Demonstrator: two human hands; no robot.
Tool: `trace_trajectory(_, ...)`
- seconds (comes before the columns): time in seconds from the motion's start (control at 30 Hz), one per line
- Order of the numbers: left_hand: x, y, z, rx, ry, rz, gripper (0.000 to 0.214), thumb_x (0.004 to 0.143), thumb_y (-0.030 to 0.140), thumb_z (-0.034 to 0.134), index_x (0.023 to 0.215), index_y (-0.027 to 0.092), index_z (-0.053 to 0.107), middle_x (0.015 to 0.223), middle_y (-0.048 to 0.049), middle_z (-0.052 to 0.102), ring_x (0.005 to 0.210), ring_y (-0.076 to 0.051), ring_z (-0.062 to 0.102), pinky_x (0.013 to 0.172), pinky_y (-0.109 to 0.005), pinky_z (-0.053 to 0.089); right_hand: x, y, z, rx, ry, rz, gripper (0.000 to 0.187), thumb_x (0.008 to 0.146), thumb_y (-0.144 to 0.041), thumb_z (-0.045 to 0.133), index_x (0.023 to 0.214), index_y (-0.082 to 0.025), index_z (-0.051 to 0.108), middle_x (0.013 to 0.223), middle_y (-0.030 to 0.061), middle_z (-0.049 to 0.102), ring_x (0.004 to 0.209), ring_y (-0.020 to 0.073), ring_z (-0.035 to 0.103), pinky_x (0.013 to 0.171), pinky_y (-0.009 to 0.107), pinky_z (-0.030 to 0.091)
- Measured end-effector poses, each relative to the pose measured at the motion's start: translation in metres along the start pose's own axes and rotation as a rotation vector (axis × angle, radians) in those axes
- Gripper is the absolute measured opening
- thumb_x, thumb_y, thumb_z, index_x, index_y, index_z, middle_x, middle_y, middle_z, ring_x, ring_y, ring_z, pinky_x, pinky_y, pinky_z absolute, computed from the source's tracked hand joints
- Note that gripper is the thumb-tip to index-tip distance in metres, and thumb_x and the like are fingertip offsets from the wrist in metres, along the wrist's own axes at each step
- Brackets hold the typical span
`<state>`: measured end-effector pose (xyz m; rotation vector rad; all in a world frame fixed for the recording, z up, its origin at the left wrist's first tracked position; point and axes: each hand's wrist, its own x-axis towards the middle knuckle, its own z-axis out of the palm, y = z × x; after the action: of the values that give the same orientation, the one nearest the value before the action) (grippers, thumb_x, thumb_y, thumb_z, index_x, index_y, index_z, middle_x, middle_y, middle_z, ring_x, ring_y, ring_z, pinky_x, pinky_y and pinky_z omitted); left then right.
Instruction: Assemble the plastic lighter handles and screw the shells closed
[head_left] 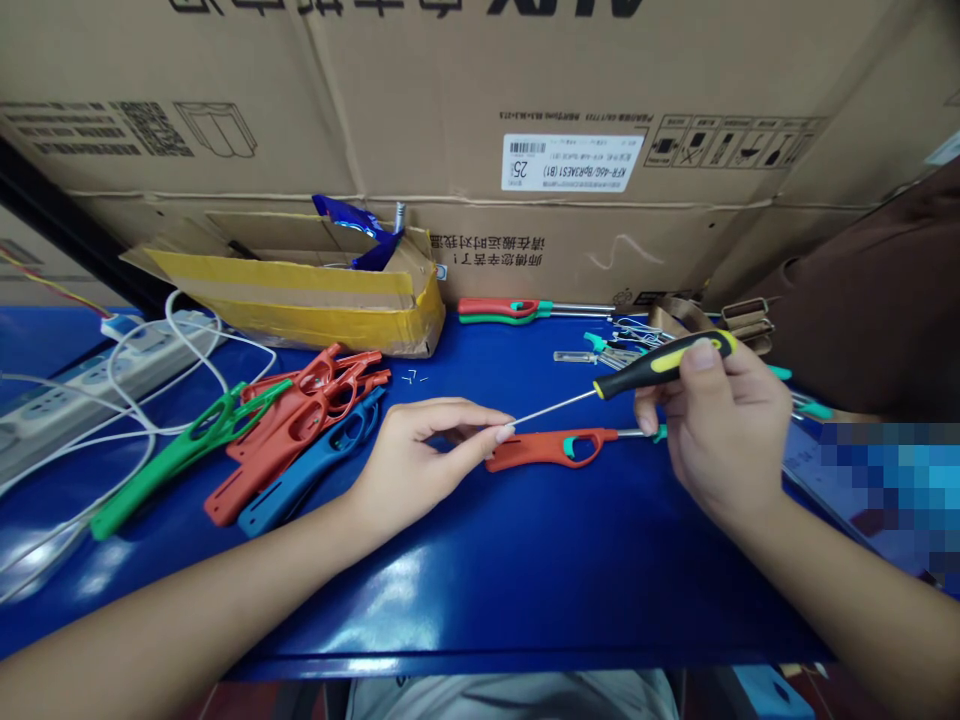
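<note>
My right hand (724, 430) is closed around the black and yellow handle of a screwdriver (634, 375), its thin shaft pointing left and slightly down. At the shaft's end, my left hand (424, 450) pinches the tip between thumb and fingers. Whether a small screw is also in that pinch I cannot tell. Just below the shaft lies an orange-red long-necked lighter (536, 450) with a teal trigger and a metal tube. Its left end is close by my left fingertips, and its tube's teal-tipped end is partly hidden by my right hand.
Red lighter shells (259, 455), a blue shell (311, 465) and a green shell (161, 465) lie left. Behind are a taped carton (300, 300), red and green lighters (502, 310) and small parts (622, 340). A power strip (90, 385) with white cables sits far left.
</note>
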<state>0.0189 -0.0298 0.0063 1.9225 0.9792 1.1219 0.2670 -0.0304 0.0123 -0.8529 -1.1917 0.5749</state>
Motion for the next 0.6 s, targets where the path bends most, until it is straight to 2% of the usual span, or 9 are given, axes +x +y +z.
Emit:
trace_trajectory(0.13,0.001,-0.005,-0.002,0.148,-0.138,0.052,0.049,0.079,0.035,0.084,0.124,0.019,0.072,0.12,-0.0075,0.075,0.101,-0.02,0.072,0.094,-0.032,0.057,-0.001,-0.005,0.003,0.041,0.034,0.031,0.026,0.091,-0.042,0.071,0.079,-0.02,0.066,0.073,-0.0003,0.063,0.048,0.0114,0.059,0.034,0.024,0.041)
trace_trajectory(0.2,0.003,-0.009,-0.003,0.256,-0.219,0.088,0.06,0.076,0.038,0.085,0.13,0.018,0.068,0.127,-0.0095,0.071,0.114,-0.025,0.066,0.104,-0.039,0.052,-0.002,-0.009,0.004,0.057,0.014,0.039,0.027,0.094,-0.044,0.068,0.082,-0.02,0.067,0.078,0.0027,0.068,0.05,0.0125,0.061,0.035,0.025,0.043)
trace_trajectory(0.3,0.004,-0.013,-0.005,0.384,-0.33,0.1,0.059,0.077,0.033,0.081,0.132,0.016,0.065,0.124,-0.0116,0.07,0.114,-0.028,0.064,0.103,-0.044,0.051,-0.003,-0.012,0.006,0.068,-0.043,0.062,0.027,0.098,-0.046,0.061,0.088,-0.021,0.065,0.085,0.0057,0.074,0.054,0.0151,0.066,0.038,0.026,0.049)
trace_trajectory(0.43,0.001,-0.014,-0.002,0.407,-0.409,0.097,0.05,0.084,0.024,0.073,0.132,0.014,0.064,0.118,-0.0119,0.069,0.109,-0.026,0.064,0.099,-0.042,0.052,-0.003,-0.013,0.005,0.086,-0.104,0.087,0.025,0.1,-0.045,0.057,0.094,-0.022,0.064,0.087,0.0065,0.076,0.055,0.0164,0.068,0.043,0.029,0.054)
trace_trajectory(0.53,-0.005,-0.011,0.005,0.35,-0.477,0.116,0.047,0.088,0.03,0.073,0.131,0.014,0.064,0.111,-0.0105,0.068,0.102,-0.023,0.064,0.093,-0.037,0.054,-0.003,-0.014,0.004,0.093,-0.141,0.087,0.022,0.101,-0.045,0.056,0.101,-0.024,0.063,0.084,0.0044,0.075,0.058,0.017,0.069,0.042,0.028,0.053)
trace_trajectory(0.6,-0.008,-0.009,0.009,0.323,-0.519,0.132,0.047,0.089,0.037,0.074,0.129,0.015,0.065,0.107,-0.0094,0.067,0.099,-0.022,0.064,0.091,-0.035,0.054,-0.003,-0.016,0.005,0.084,-0.197,0.118,0.018,0.099,-0.043,0.06,0.107,-0.027,0.062,0.085,0.0021,0.074,0.053,0.0149,0.066,0.04,0.027,0.053)
